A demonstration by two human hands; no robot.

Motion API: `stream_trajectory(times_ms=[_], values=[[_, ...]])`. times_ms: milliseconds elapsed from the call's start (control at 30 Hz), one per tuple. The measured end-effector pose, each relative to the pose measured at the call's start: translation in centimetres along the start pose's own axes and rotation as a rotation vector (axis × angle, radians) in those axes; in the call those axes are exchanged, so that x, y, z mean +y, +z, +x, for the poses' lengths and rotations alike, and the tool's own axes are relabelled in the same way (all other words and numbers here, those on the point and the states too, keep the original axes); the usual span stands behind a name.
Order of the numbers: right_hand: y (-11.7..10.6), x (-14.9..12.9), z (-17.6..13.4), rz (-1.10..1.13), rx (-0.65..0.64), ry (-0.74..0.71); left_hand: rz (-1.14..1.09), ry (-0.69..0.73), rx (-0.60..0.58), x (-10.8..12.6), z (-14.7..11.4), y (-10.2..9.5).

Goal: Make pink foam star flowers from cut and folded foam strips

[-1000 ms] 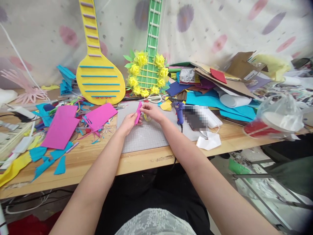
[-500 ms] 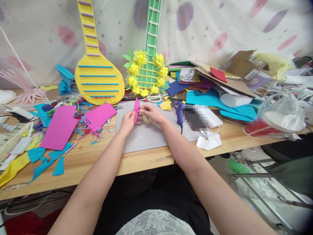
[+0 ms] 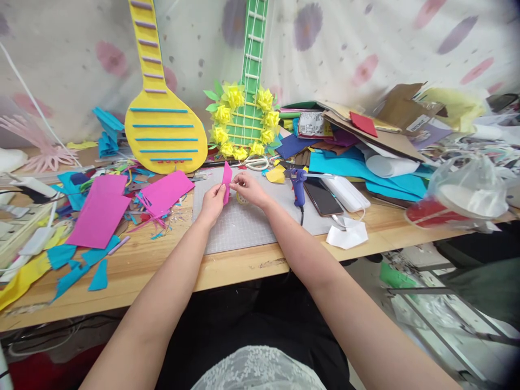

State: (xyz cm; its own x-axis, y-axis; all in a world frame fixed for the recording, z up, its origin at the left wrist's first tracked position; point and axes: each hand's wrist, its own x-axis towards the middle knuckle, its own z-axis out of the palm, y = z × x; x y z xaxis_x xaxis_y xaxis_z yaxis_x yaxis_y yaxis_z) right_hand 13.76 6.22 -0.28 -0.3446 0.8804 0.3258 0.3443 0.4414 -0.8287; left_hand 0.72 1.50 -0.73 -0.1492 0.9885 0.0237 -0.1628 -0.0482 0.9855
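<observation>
1. Compared with the picture one second ago, the magenta strip (image 3: 227, 182) has been turned more upright; a clear lean of its far end to the right was shown then, only a slight one now.
2. The strip has also been shifted slightly left and away from the body; from the half-second-ago picture, little change is seen in it.
3. The tape roll (image 3: 242, 199), better exposed half a second ago, is now largely covered by the right hand (image 3: 248, 188).
4. The phone (image 3: 324, 196), pixelated in both earlier pictures, is now shown clearly.
5. Strip's long axis: near vertical in view, far end pointed toward the green stringed-instrument model (image 3: 238, 131), near end toward the wearer. The far end is cut or folded at a slant.
6. Strip location: held between both hands, above the gray cutting mat (image 3: 235, 233); contact with the mat cannot be told.
7. Left hand (image 3: 214, 203): strip grasped from the left, thumb laid on it.
8. Right hand: grip pinched at the strip's right edge, thumb and index brought together; whether the strip itself is clamped there cannot be told.
9. The glue gun (image 3: 298, 190) is placed right of the hands; magenta sheets (image 3: 98, 214) are spread to the left on the wooden surface (image 3: 138, 262).
</observation>
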Motion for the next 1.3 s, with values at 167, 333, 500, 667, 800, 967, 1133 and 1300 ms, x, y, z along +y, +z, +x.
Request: stream_trajectory(times_ms=[167, 333, 500, 667, 800, 967, 1133, 1300], values=[[-0.18, -0.02, -0.01, -0.026, -0.006, -0.004, 0.005, -0.002, -0.010, -0.18, 0.03, -0.07], [-0.35, -0.18, -0.08, -0.039, 0.001, -0.013, 0.052, 0.025, -0.019, 0.04, -0.18, -0.06], [-0.50, -0.21, -0.03, -0.050, 0.002, -0.015, 0.106, 0.022, -0.005, 0.06, -0.25, -0.08], [-0.53, -0.22, -0.03, -0.068, 0.004, -0.021, 0.177, 0.072, -0.047, -0.58, 0.04, -0.53], [-0.52, -0.34, -0.09, -0.091, 0.000, -0.005, 0.207, 0.078, -0.047, -0.65, 0.05, -0.61], [-0.54, -0.56, -0.11, -0.114, -0.003, 0.020, 0.262, 0.084, -0.018, -0.31, 0.02, -0.52], [-0.56, -0.69, -0.09, -0.121, -0.002, 0.029, 0.229, 0.081, 0.026, -0.02, -0.12, -0.24], [-0.56, -0.80, -0.18, -0.107, -0.020, 0.009, 0.207, 0.083, 0.076, -0.12, -0.22, -0.11]])
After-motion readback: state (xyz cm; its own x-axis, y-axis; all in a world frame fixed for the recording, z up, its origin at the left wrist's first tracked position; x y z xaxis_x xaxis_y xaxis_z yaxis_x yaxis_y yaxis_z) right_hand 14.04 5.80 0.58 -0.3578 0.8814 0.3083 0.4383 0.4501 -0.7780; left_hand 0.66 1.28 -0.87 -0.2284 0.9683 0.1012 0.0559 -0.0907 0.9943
